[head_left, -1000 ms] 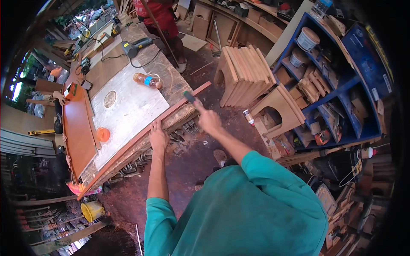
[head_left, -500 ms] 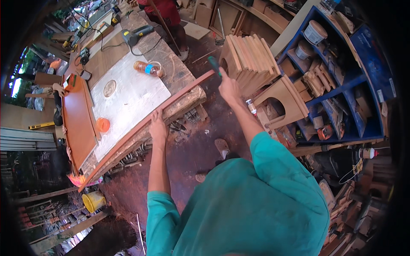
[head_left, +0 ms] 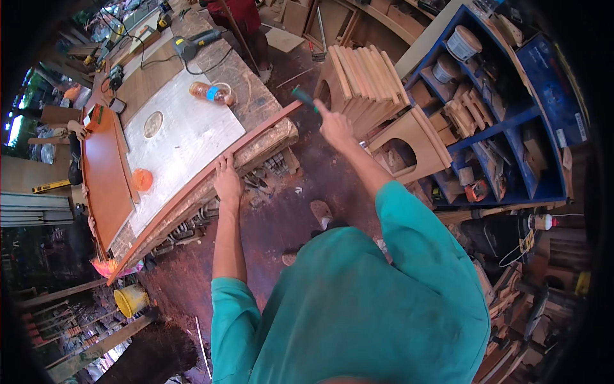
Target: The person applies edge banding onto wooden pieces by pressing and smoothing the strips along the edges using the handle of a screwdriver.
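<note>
A long reddish-brown wooden strip [head_left: 192,184] runs along the near edge of the workbench [head_left: 274,133]. My left hand [head_left: 228,178] grips it near its middle, fingers over the top. Beyond the strip's far right end, my right hand [head_left: 335,129] is closed round a dark green hand tool [head_left: 303,96], whose exact kind I cannot make out. The tool's head is close to the strip's end; I cannot tell whether they touch. Beside the strip lies a pale board [head_left: 185,137] with a round mark, a bottle [head_left: 212,93] with a blue label and an orange lump [head_left: 142,180].
At the left, another person's hand [head_left: 78,130] is at a curved orange-brown panel [head_left: 102,173]. A corded power tool [head_left: 187,48] lies on the bench's far part. Stacked wooden panels [head_left: 364,83] and a blue shelf [head_left: 511,137] stand at the right; a yellow bucket [head_left: 131,301] is lower left.
The view has shifted slightly, so the bench and shelf sit a little farther left. Both hands keep their holds, and the green tool is now nearer the strip's end.
</note>
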{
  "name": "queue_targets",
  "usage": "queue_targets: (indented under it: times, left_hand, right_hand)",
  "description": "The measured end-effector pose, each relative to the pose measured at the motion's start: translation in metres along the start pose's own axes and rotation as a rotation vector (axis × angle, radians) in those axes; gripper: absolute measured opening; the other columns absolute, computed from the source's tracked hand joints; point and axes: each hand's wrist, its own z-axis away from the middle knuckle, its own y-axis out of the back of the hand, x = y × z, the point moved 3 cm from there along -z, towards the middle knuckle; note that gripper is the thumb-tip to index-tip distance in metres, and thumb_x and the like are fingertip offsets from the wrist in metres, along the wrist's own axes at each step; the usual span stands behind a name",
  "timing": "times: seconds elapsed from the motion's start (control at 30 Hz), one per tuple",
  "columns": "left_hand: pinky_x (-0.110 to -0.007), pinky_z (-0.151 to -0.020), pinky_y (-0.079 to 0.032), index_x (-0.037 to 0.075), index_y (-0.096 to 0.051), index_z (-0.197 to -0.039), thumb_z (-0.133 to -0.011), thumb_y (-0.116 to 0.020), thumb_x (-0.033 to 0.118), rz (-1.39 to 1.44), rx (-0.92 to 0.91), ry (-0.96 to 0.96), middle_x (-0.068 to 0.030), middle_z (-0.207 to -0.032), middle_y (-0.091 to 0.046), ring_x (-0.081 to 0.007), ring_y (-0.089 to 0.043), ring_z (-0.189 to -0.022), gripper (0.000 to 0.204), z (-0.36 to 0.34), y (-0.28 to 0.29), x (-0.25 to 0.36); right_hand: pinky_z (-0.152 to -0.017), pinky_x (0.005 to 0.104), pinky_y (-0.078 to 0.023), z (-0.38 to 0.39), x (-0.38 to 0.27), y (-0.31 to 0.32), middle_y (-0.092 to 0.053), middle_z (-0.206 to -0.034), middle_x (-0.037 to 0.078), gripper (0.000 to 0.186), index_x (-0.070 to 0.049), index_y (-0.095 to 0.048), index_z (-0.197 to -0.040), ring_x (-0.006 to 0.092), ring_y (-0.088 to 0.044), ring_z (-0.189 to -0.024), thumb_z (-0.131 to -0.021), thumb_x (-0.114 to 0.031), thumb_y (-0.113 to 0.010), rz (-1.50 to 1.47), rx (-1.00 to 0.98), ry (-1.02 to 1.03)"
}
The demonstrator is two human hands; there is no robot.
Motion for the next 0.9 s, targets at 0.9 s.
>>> queue_targets:
  times: [0.9]
  left_hand:
    - [-0.042, -0.114, -0.036, 0.006, -0.029, -0.152, -0.078, -0.063, 0.008, -0.038, -0.024, 0.033, -0.0239, -0.153, -0.033, -0.0405, -0.031, -0.142, 0.081, 0.007, -0.006, 0.005]
  right_hand:
    - [-0.081, 0.0564, -0.052, 0.024, -0.009, -0.031, -0.068, -0.092, 0.03, 0.075, -0.028, -0.038, -0.149, 0.0476, -0.066, -0.09, -0.08, -0.004, -0.057, -0.112, -0.009, -0.054]
